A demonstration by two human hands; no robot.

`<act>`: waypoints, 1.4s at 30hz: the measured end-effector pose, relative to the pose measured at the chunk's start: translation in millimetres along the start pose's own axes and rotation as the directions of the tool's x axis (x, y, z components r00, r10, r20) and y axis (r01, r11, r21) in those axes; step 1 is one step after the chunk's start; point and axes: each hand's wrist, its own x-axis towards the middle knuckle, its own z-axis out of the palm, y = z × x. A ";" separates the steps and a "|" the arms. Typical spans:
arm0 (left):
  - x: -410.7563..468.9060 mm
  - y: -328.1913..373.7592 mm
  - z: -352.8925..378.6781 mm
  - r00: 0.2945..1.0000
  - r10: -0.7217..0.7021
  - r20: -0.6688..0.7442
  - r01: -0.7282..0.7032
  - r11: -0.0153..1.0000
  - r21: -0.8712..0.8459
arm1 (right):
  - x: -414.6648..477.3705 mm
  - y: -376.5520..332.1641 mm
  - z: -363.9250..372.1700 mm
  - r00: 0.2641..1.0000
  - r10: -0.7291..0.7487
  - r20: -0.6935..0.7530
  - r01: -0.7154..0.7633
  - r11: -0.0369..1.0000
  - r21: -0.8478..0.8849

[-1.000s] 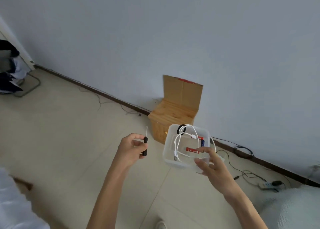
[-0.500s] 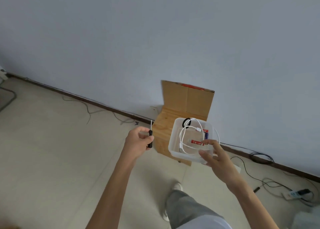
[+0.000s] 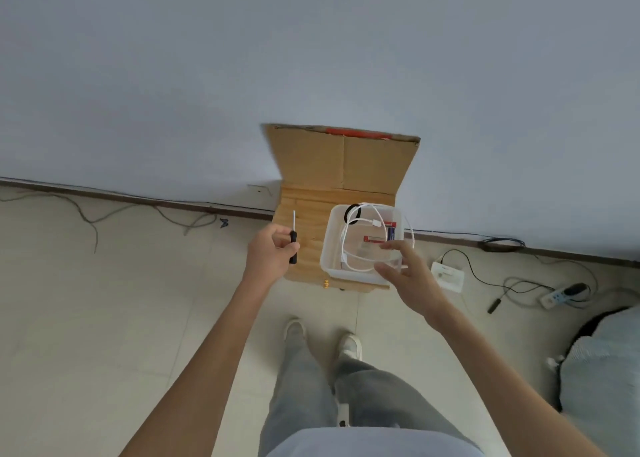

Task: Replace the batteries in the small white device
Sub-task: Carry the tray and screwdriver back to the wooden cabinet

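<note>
The labels on the batteries are too small to read, and no other writing can be made out.

Left of centre, the left hand (image 3: 270, 256) has its grip clenched round the black handle of one small screwdriver with a thin metal shaft (image 3: 293, 247). The shaft points up the frame. Right of centre, the right hand (image 3: 412, 280) grasps one translucent white plastic container (image 3: 329, 245) at its near right corner, thumb over the rim and fingers against the outer wall.

Three batteries lie in the far right part of the container, just beyond the right thumb. Two are red-labelled batteries (image 3: 375, 239) and one is a dark blue battery (image 3: 392, 234). With them are one looped white cable (image 3: 344, 249) and one black ring (image 3: 347, 214) against the far wall.

The container sits in the frame over a low wooden box (image 3: 304, 214). Whether it rests on the box or is held above it cannot be told. One brown cardboard sheet (image 3: 343, 160) stands behind the box against the wall.

On the floor just right of the box, below the right hand in the frame, lies one small flat white rectangular item (image 3: 447, 276) with a dark lead. Whether this is the device cannot be told. One white power strip (image 3: 554, 297) lies further right.
</note>
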 end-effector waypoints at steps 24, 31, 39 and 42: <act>272.2 -202.9 123.3 0.994 -0.065 0.090 0.049 0.985 0.168 | 250.2 202.0 105.5 0.998 0.060 0.014 -0.060 0.998 0.003; 282.9 -223.2 130.1 0.991 -0.074 0.113 0.052 0.981 0.186 | 254.4 216.7 112.3 0.998 0.068 0.004 -0.067 0.995 -0.077; 283.2 -222.4 134.7 0.994 -0.043 0.102 0.023 0.981 0.190 | 253.1 205.8 103.0 1.000 0.022 0.016 -0.015 0.929 -0.369; 283.3 -222.6 130.9 0.993 -0.047 0.112 0.020 0.973 0.230 | 252.6 200.4 99.9 1.000 0.030 -0.001 -0.028 0.915 -0.404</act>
